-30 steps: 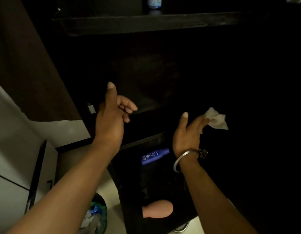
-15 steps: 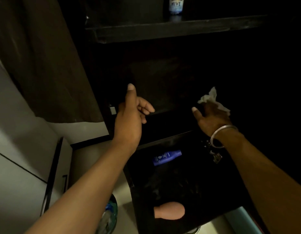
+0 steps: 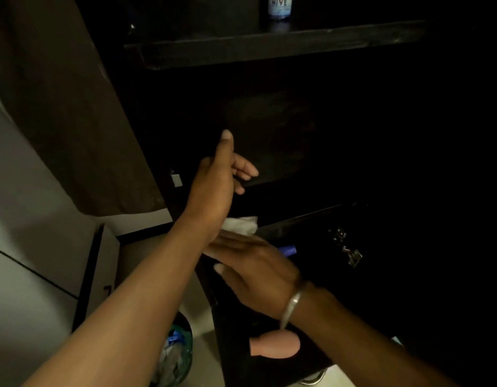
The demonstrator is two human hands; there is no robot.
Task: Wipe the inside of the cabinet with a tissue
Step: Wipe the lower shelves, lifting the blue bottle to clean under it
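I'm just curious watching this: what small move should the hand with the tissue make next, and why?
Probably sweep the right hand and its tissue further along the dark cabinet ledge. The tissue already sits at the ledge's left end under straight fingers, and the left hand hovers clear above.

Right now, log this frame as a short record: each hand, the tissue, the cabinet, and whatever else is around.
left hand: raised in front of the dark cabinet, fingers loosely curled, holding nothing
right hand: reaching leftward under the left wrist, fingers extended, with the tissue at its fingertips
tissue: white, crumpled, partly hidden behind the left wrist
cabinet: dark, open, shelf edge visible above
bottle: stands on the upper shelf
bracelet: metal, on the right wrist
pink object: lies on the dark surface below
wiping contact: cannot tell
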